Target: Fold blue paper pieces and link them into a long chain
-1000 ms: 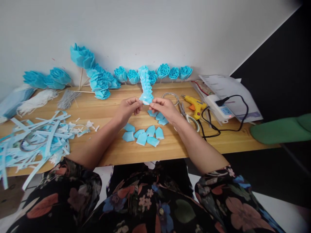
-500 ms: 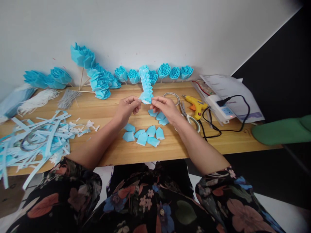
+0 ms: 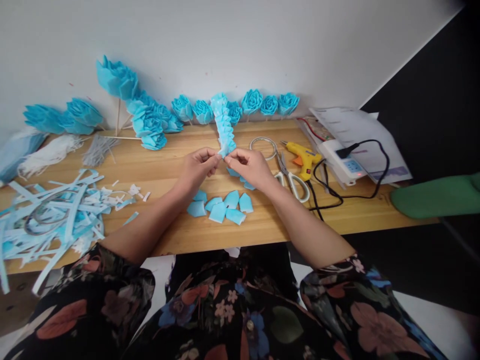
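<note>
A small light-blue petal (image 3: 224, 150) is pinched between my two hands, over the middle of the wooden table. My left hand (image 3: 200, 165) is closed, with thumb and forefinger on the petal's left side. My right hand (image 3: 248, 166) grips the right side the same way, and the fingertips nearly meet. Just beyond them a long overlapping row of blue petals (image 3: 224, 122) runs back towards the wall. Flat blue petals (image 3: 217, 212) lie scattered nearer to me. More of these pieces (image 3: 235, 171) are partly hidden under my right hand.
Blue flowers (image 3: 252, 101) line the wall. To the right are scissors (image 3: 288, 175), a tape roll (image 3: 263, 139), a yellow glue gun (image 3: 305, 159) and a power strip (image 3: 343, 162) with a black cord. Cut strips (image 3: 71, 220) heap up at left, near white strings (image 3: 50, 156).
My fingertips have drawn closer together, and the petal between them now looks narrower and bunched. The camera view has shifted slightly.
</note>
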